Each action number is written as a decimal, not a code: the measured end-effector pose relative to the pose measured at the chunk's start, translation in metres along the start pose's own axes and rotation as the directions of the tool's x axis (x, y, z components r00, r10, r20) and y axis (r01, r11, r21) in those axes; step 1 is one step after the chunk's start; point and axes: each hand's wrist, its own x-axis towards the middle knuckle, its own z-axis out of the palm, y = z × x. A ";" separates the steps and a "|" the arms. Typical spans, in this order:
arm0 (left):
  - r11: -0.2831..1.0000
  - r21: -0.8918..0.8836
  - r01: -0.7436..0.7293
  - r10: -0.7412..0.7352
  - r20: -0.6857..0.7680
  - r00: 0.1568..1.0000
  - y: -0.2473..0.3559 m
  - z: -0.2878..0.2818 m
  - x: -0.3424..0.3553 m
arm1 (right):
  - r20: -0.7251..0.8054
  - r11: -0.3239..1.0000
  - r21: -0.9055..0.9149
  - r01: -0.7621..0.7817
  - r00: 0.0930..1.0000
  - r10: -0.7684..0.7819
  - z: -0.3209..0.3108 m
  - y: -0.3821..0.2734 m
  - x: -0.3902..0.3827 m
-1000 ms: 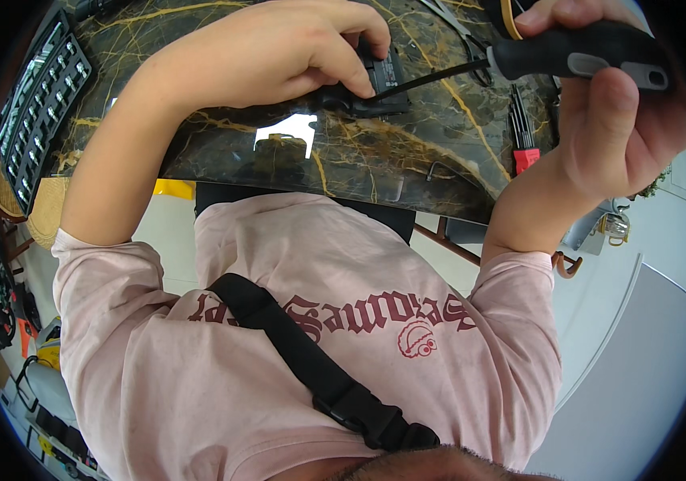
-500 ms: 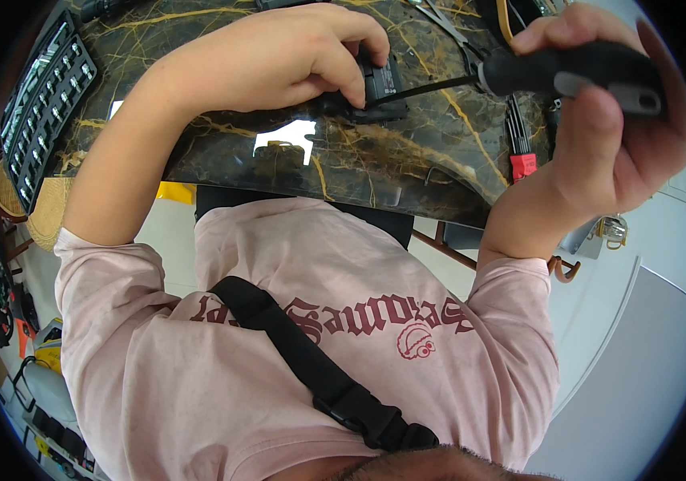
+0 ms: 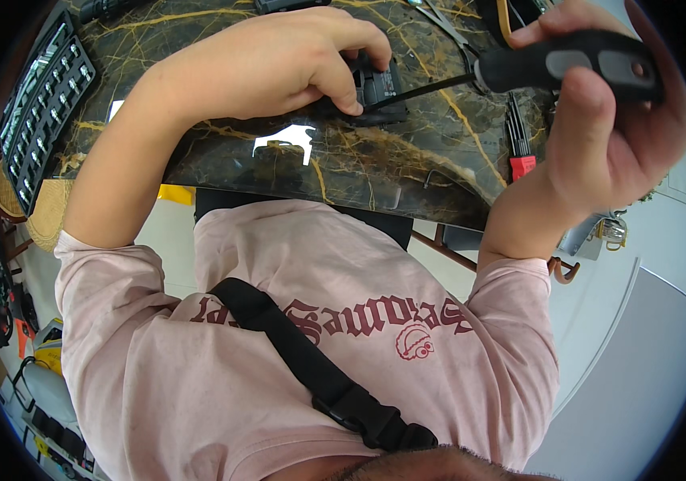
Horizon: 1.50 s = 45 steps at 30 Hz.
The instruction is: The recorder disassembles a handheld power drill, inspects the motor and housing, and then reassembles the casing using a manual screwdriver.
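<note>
My right hand [image 3: 615,128] is wrapped round the handle of a black and grey screwdriver [image 3: 519,68]. Its thin dark shaft slants down to the left, and the tip meets a black plastic device [image 3: 383,88] on the table. My left hand [image 3: 295,68] grips that device from its left side, thumb and fingers bent over it. The hand hides much of the device's left part, and whether the tip sits in a screw is too small to tell.
The dark marbled table [image 3: 359,168] carries scissors [image 3: 449,28], a hex key set with a red holder [image 3: 522,164] and a small loose hex key [image 3: 437,176]. At far left lies a socket-bit case [image 3: 50,112]. Another black object [image 3: 291,4] lies at the far edge.
The screwdriver's handle has turned in my right hand, its grey patches showing differently. My left fingers have shifted slightly on the device.
</note>
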 end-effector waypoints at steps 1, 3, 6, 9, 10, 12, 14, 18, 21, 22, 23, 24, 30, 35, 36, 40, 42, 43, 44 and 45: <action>1.000 0.000 0.004 -0.004 -0.002 1.000 -0.001 0.000 -0.001 | 0.002 1.000 0.004 0.000 1.000 0.000 -0.010 -0.001 0.002; 1.000 -0.014 -0.010 0.010 -0.011 1.000 -0.001 -0.001 0.002 | 0.280 0.994 0.078 0.070 0.956 -0.090 -0.034 -0.011 0.007; 0.994 -0.075 0.085 -0.084 0.012 0.996 0.000 -0.003 -0.001 | 0.335 0.997 0.081 -0.014 0.942 -0.014 -0.034 -0.021 0.019; 0.995 -0.074 0.064 -0.064 0.006 0.998 -0.003 -0.004 0.000 | 0.339 0.976 -0.142 0.165 0.935 -0.108 -0.051 -0.006 0.008; 0.996 -0.066 0.064 -0.064 0.002 0.998 -0.005 -0.003 -0.001 | 0.293 0.938 -0.297 0.178 0.952 -0.088 -0.051 -0.003 0.000; 0.994 -0.106 0.022 -0.024 -0.017 1.000 -0.010 0.002 -0.003 | 0.160 0.992 -0.058 0.115 0.981 -0.105 -0.022 0.007 0.002; 0.996 -0.079 0.042 -0.044 -0.034 0.998 -0.009 0.004 -0.006 | 0.104 0.971 0.227 -0.073 0.993 0.050 -0.010 -0.007 0.012; 0.996 -0.089 0.032 -0.032 -0.006 0.999 -0.008 0.000 -0.004 | 0.300 0.957 -0.269 0.113 0.954 -0.028 -0.028 -0.030 0.014; 0.994 -0.095 0.052 -0.052 0.008 0.999 -0.010 0.002 -0.001 | 0.029 0.993 0.083 -0.085 0.996 0.083 0.018 -0.048 0.023; 0.993 -0.070 0.091 -0.091 0.000 0.996 -0.008 0.001 -0.012 | -0.044 0.898 0.335 -0.285 0.947 0.317 0.035 -0.056 0.027; 0.993 -0.083 0.081 -0.081 0.009 0.997 -0.007 -0.001 -0.008 | 0.049 0.930 0.163 -0.331 0.944 0.327 0.024 -0.058 0.026; 0.993 -0.096 0.074 -0.072 0.019 0.997 -0.007 -0.002 -0.005 | 0.031 0.933 0.148 -0.327 0.945 0.326 0.016 -0.066 0.027; 0.985 -0.097 0.143 -0.139 0.048 0.989 -0.003 -0.008 -0.005 | 0.050 0.827 -0.468 0.312 0.943 -0.328 0.046 -0.029 0.040; 0.985 -0.102 0.136 -0.131 0.048 0.990 -0.001 -0.009 -0.002 | 0.413 0.885 -0.444 -0.140 0.844 0.341 -0.004 -0.081 0.052; 0.986 -0.107 0.127 -0.122 0.054 0.991 -0.002 -0.008 0.000 | 0.406 0.880 -0.452 -0.147 0.844 0.349 -0.002 -0.073 0.049; 0.982 -0.058 0.180 -0.177 0.058 0.983 -0.002 -0.010 -0.009 | -0.060 0.908 -0.411 -0.086 0.996 0.067 0.045 -0.041 0.037; 0.986 -0.081 0.148 -0.143 0.061 0.988 0.001 -0.012 -0.001 | 0.399 0.976 -0.058 -0.210 0.891 0.216 0.002 -0.034 0.038; 0.986 -0.081 0.144 -0.139 0.065 0.988 0.000 -0.011 0.000 | 0.395 0.975 -0.061 -0.211 0.893 0.218 -0.001 -0.029 0.036; 0.987 -0.086 0.135 -0.129 0.067 0.989 0.000 -0.009 -0.001 | 0.374 0.986 -0.065 -0.153 0.912 0.166 -0.001 -0.025 0.036; 0.988 -0.092 0.124 -0.118 0.069 0.991 -0.001 -0.008 0.000 | 0.353 0.993 -0.071 -0.094 0.929 0.113 -0.001 -0.022 0.037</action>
